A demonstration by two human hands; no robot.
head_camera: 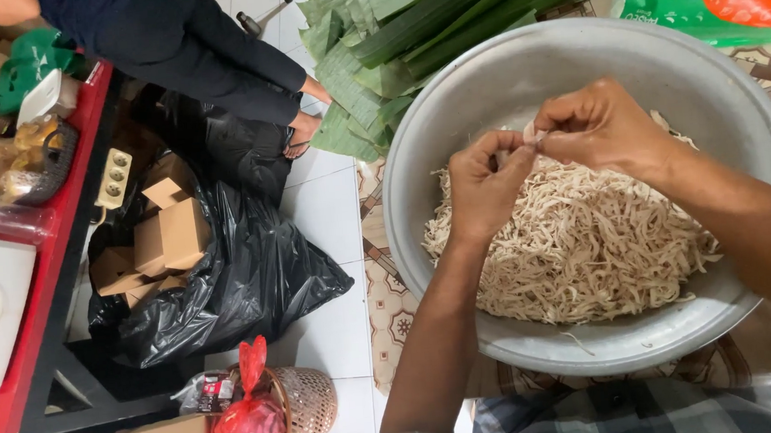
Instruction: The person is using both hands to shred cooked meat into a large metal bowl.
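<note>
Head view, metal basin [520, 71] of pale shreds [587, 248], left hand [483, 187], right hand [601, 129] pinching one piece [529, 134].

Folded banana leaves [426, 24] are stacked at the far side. Small cardboard boxes [166, 241] are held in a black plastic bag [254, 280] at left, a wicker basket [308, 407] nearer.

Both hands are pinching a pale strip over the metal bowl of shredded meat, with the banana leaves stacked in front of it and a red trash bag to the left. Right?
Not quite: the trash bag is black, not red, as the head view shows. The rest holds: the left hand and right hand pinch a pale strip over the metal bowl of shreds, with banana leaves beyond it.
</note>
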